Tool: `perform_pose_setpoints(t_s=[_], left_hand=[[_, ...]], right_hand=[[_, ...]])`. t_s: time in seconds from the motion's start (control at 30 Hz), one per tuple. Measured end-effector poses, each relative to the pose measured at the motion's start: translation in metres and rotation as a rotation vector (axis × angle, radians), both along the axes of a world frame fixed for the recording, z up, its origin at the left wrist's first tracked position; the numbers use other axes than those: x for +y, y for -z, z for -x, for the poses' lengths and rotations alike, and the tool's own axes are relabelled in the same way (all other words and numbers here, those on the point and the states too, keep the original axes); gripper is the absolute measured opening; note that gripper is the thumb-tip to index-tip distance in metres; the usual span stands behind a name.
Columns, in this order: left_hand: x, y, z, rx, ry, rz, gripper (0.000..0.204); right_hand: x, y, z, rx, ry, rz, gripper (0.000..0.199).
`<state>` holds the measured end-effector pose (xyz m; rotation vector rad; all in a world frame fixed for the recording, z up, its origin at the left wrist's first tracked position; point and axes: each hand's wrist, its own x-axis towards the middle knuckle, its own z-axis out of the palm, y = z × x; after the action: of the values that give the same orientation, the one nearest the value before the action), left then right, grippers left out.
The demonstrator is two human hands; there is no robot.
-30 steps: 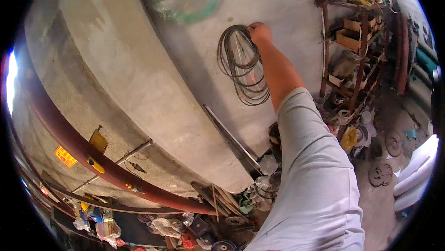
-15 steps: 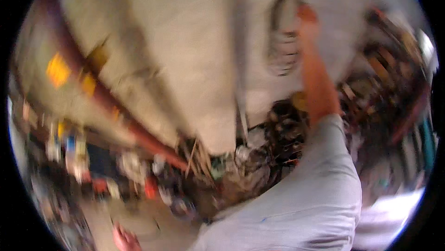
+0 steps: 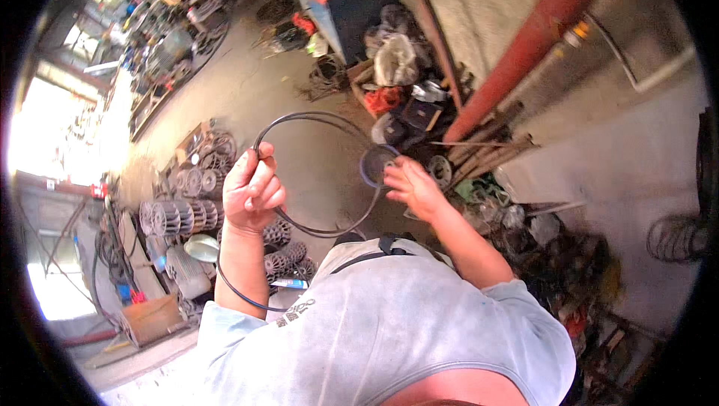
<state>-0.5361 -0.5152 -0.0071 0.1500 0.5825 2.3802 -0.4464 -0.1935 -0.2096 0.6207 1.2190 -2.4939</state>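
Observation:
Pinched in my left hand (image 3: 253, 190) is a loop of thin black cable (image 3: 323, 233), wound in a couple of turns. Its loose end hangs down past my left forearm and ends against my grey shirt (image 3: 419, 308). My right hand (image 3: 410, 187) is at the opposite side of the loop, fingers apart and slightly bent. The cable runs close by its fingertips; whether they touch it I cannot tell. Beyond those fingers shows a round grey disc with a purplish rim (image 3: 372, 166).
Finned metal rotors (image 3: 180, 217) are stacked on the left near an orange-brown box (image 3: 153, 320). A red pipe (image 3: 524, 46) slants along the wall at right. Bags and scrap (image 3: 397, 61) lie ahead. On the right wall hangs a dark wire coil (image 3: 674, 239).
The view has swung away from the wall, putting its hanging coil at the far right. My right arm has drawn back from that coil. A cable loop now shows in my left hand.

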Motion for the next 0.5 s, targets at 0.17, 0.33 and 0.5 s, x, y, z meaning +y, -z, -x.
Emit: perform_pose_setpoints(t_s=[0.17,0.33,0.5], left_hand=[[-0.140,0.038,0.079,-0.056,-0.252,0.081,0.047],[-0.270,0.070,0.170,-0.083,-0.495,0.394,0.049],[-0.354,0.078,0.274,0.074,-0.606,0.488,0.052]], right_hand=[[-0.140,-0.038,0.136,0.078,-0.382,0.778,0.067],[-0.252,-0.028,0.291,0.114,-0.311,0.636,0.032],[-0.354,-0.027,0.434,0.118,-0.282,0.367,0.035]])
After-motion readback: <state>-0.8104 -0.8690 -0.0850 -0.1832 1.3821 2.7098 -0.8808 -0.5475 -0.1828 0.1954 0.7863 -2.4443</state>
